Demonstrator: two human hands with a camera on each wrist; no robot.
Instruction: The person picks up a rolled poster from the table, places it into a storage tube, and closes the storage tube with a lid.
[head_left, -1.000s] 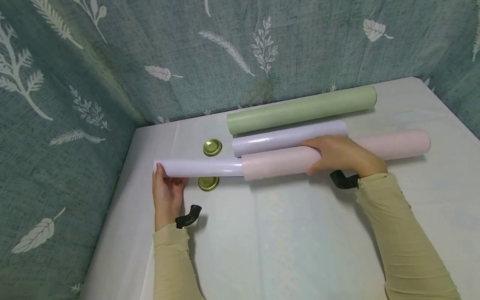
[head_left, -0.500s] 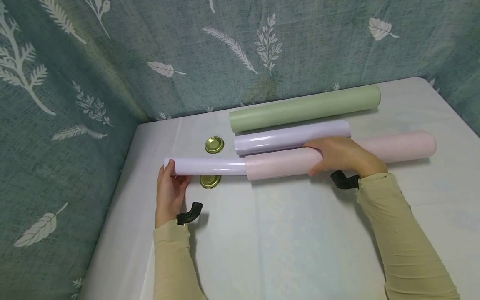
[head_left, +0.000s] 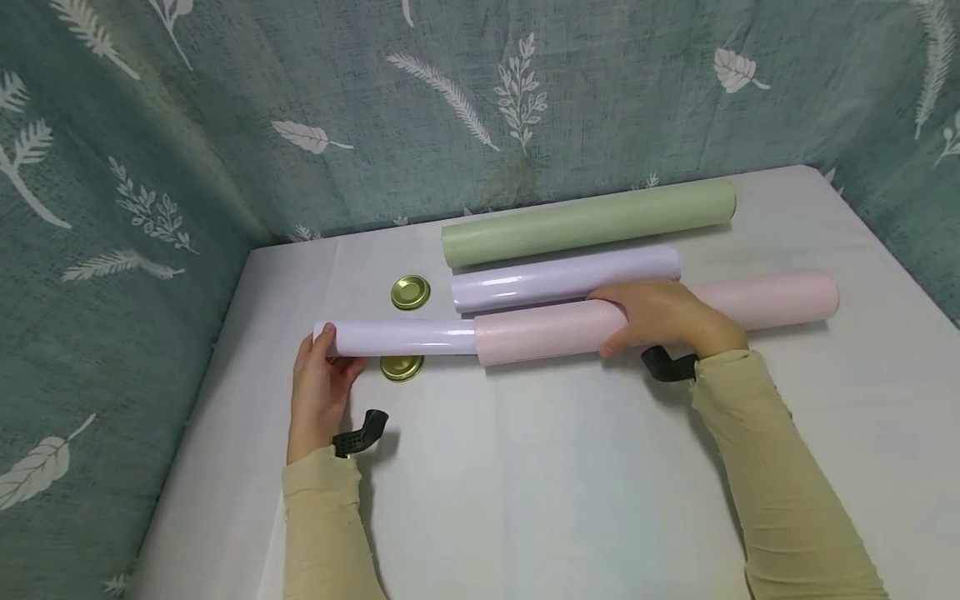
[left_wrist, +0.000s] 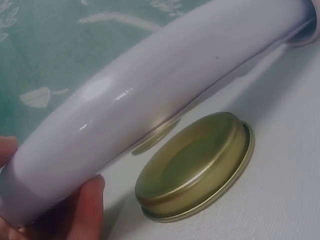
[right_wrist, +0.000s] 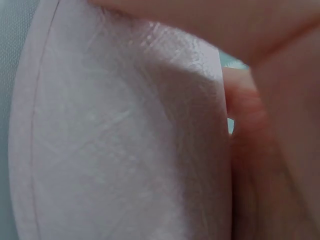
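Observation:
My left hand (head_left: pixel 318 396) holds the left end of a slim, glossy lavender roll (head_left: pixel 405 337), thumb on top and fingers beneath. The roll's right end is hidden inside a thicker pink roll (head_left: pixel 772 300). My right hand (head_left: pixel 663 312) grips the pink roll around its middle from above; the right wrist view shows its textured surface and a lengthwise seam close up. In the left wrist view the lavender roll (left_wrist: pixel 150 85) passes above a gold jar lid (left_wrist: pixel 195 165). A second lid lies behind it, partly hidden there.
Behind the pink roll lie another lavender roll (head_left: pixel 562 279) and, farther back, a long green roll (head_left: pixel 592 223). One gold lid (head_left: pixel 410 292) lies behind the slim roll, the other gold lid (head_left: pixel 401 367) just under its front edge. Leaf-patterned curtains border the white table (head_left: pixel 525 483).
The slim lavender roll has slid slightly right, a little deeper into the pink roll, with my left hand on it. My right hand keeps its grip. The head view has shifted somewhat.

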